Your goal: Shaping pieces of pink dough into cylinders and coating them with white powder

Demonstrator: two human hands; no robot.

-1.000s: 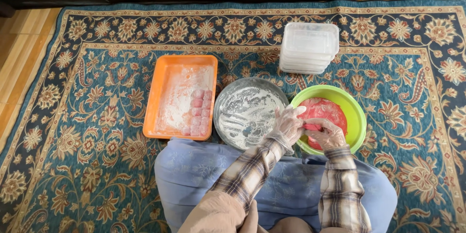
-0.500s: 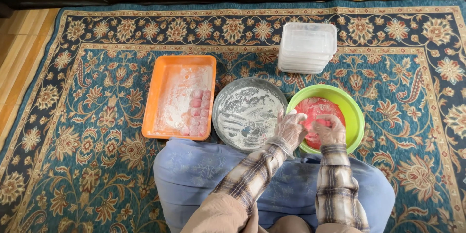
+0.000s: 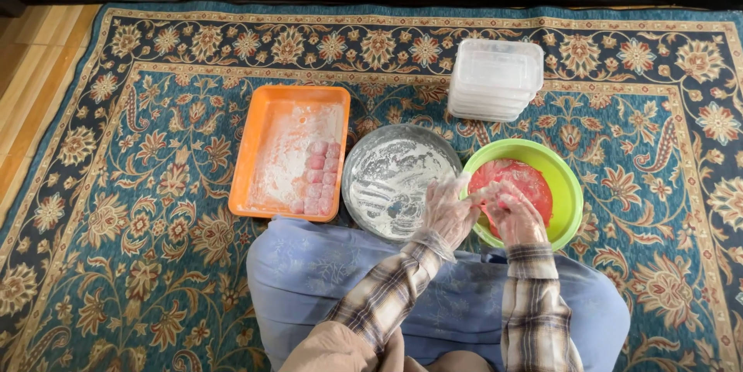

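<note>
A lump of pink dough [image 3: 517,186] is being worked over the green bowl [image 3: 569,186], which sits on the patterned carpet [image 3: 155,264] just in front of the person's knees. The left hand [image 3: 449,213], covered by a thin clear glove, is closed with its fingertips pinched on a small piece at the dough's near edge; the right hand [image 3: 517,217], also gloved, is curled around the same piece from the other side. Both grips are thus closed on dough, not released.

As to progress, it is judged to be in the middle: two short columns of pink pieces [image 3: 319,177] are already laid in the orange tray [image 3: 255,155], packed into its near right corner on a dusting of white flour, while most of the tray floor is bare. A good mass of dough remains in the bowl. The round metal pan [image 3: 398,178] between tray and bowl holds only smeared flour — no pieces can be seen in it.

Tray, pan and bowl lie almost rim to rim, so little room is left between them. A stack of clear plastic containers [image 3: 495,78] stands just beyond the bowl — apart from it. More open carpet is found to the left and right.
</note>
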